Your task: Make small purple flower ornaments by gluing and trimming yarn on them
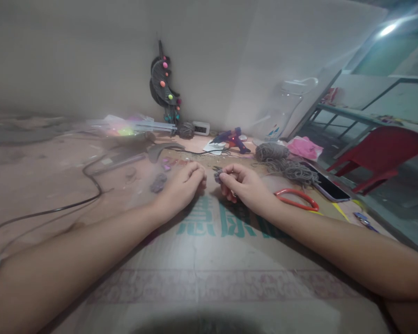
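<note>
My right hand (243, 184) pinches a small grey-purple fuzzy piece (218, 175) between thumb and forefinger, above a cardboard sheet (195, 253) with green printed characters. Just beyond that piece a small dark pointed tip shows; I cannot tell what it belongs to. My left hand (190, 180) is closed, thumb pressed to the fingers, a short gap from the right. What it holds, if anything, is hidden. Left of it lies a similar grey-purple tuft (158, 183), with small pink-purple bits (166, 163) behind. A red looped handle (297, 198) lies beside my right wrist, partly covered by the forearm.
Behind my hands lie a blue glue gun (232, 138) and its black cord. Grey yarn (273, 152), a phone (329, 183) and pink cloth (304, 147) are at right. A clear jug (282, 111) stands behind. A grey crescent ornament (160, 81) hangs on the wall.
</note>
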### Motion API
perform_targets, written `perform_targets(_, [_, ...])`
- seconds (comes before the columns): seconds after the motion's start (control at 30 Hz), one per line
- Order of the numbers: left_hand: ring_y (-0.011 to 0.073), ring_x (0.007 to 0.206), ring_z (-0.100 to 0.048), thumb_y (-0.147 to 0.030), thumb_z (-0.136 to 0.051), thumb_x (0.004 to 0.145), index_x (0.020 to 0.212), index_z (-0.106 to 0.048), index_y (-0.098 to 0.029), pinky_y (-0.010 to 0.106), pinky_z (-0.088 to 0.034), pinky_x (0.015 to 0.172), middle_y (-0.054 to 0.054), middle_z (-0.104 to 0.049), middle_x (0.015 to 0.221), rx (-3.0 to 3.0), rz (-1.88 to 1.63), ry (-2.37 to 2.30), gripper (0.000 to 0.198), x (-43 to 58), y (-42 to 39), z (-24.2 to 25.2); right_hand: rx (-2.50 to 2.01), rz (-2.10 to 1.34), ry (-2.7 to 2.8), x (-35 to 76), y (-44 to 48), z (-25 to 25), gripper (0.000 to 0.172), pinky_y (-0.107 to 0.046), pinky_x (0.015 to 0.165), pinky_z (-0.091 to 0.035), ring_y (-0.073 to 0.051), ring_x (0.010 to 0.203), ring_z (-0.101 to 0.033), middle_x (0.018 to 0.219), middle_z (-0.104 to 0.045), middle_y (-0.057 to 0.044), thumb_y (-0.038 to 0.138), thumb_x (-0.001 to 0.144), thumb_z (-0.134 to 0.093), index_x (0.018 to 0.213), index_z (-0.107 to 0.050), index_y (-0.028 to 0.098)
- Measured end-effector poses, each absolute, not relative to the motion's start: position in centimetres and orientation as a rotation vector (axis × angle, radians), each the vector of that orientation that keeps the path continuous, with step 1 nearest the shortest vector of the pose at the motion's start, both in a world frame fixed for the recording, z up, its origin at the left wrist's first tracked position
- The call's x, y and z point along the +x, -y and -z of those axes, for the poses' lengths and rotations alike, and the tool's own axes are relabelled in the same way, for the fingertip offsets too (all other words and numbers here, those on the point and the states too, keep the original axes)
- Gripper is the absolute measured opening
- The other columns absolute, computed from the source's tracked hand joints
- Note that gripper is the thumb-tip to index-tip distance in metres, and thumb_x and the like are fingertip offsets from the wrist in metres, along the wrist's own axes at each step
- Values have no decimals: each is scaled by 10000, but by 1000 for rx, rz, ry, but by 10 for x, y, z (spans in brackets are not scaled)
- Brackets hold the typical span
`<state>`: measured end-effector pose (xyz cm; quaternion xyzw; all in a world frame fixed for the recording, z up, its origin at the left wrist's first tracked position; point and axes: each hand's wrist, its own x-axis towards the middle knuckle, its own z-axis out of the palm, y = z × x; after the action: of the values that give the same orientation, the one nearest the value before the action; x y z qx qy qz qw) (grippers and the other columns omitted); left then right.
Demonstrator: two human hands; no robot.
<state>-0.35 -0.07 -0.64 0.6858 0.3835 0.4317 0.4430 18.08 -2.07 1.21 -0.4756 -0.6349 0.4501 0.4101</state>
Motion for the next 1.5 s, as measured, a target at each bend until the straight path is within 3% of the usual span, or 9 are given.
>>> perform_targets(0.13, [142,643,-531,-416,-404,974,720,-506,-198,255,-411,595,-11,-533,671,1768,-1117,-970,350,-5,2,6,-1211,-1131,1612,181,21,-11,248,-155,369,-377,-65,405,-497,534,-580,65,420,853,-631,847,-514,201])
perform_targets(0.37, [186,858,-638,-399,-651,860,999,-687,-184,298,-482,780,48,-708,943,1859,-1150,-990,259,-4,8,-6,-1267,-1063,1642,182,22,-12,226,-152,368,-366,-64,403,-495,531,-575,67,402,863,-625,843,-519,203])
perform_targets(0.57, [187,839,-629,-348,-616,880,878,-705,-181,304,-470,785,42,-707,878,1963,-1120,-1049,189,-4,9,-6,-1254,-1087,1656,181,22,-12,233,-152,374,-362,-64,409,-494,530,-574,67,402,854,-635,835,-519,201])
perform_targets(0.73, [193,900,-655,-422,-489,954,1047,-662,-177,308,-488,818,55,-710,962,1830,-1138,-980,314,-4,5,0,-1193,-1125,1618,182,21,-12,280,-164,374,-366,-68,407,-496,537,-586,62,454,843,-643,844,-526,199])
perform_targets(0.9, [189,813,-647,-423,-583,889,887,-691,-176,287,-475,744,36,-720,866,1904,-945,-962,269,-2,6,-3,-1111,-1133,1613,184,19,-8,341,-173,380,-380,-63,406,-493,561,-589,64,513,837,-643,850,-516,196])
perform_targets(1.1, [178,758,-622,-367,-583,856,825,-666,-184,277,-461,717,15,-705,815,1923,-1021,-1025,203,-1,8,-4,-1121,-1109,1600,183,20,-12,356,-199,391,-366,-83,407,-475,537,-545,79,522,839,-625,979,-539,205])
perform_targets(1.2, [179,754,-618,-354,-583,848,806,-654,-183,282,-457,717,16,-696,802,1954,-1009,-1051,190,-2,7,-2,-1142,-1042,1596,183,21,-15,327,-218,427,-369,-80,435,-446,555,-511,70,501,829,-628,934,-586,194])
perform_targets(1.33, [176,748,-611,-343,-571,858,782,-646,-184,279,-452,698,14,-684,780,2001,-985,-1020,191,-3,8,-1,-1194,-939,1681,185,21,-16,278,-228,467,-363,-79,503,-446,696,-590,18,442,809,-650,893,-637,177])
perform_targets(1.5, [172,737,-612,-331,-565,857,772,-646,-183,272,-454,681,10,-682,759,2016,-963,-1025,189,-2,9,0,-1236,-822,1791,186,20,-16,218,-248,571,-417,-119,622,-540,766,-649,-15,397,822,-629,843,-658,182])
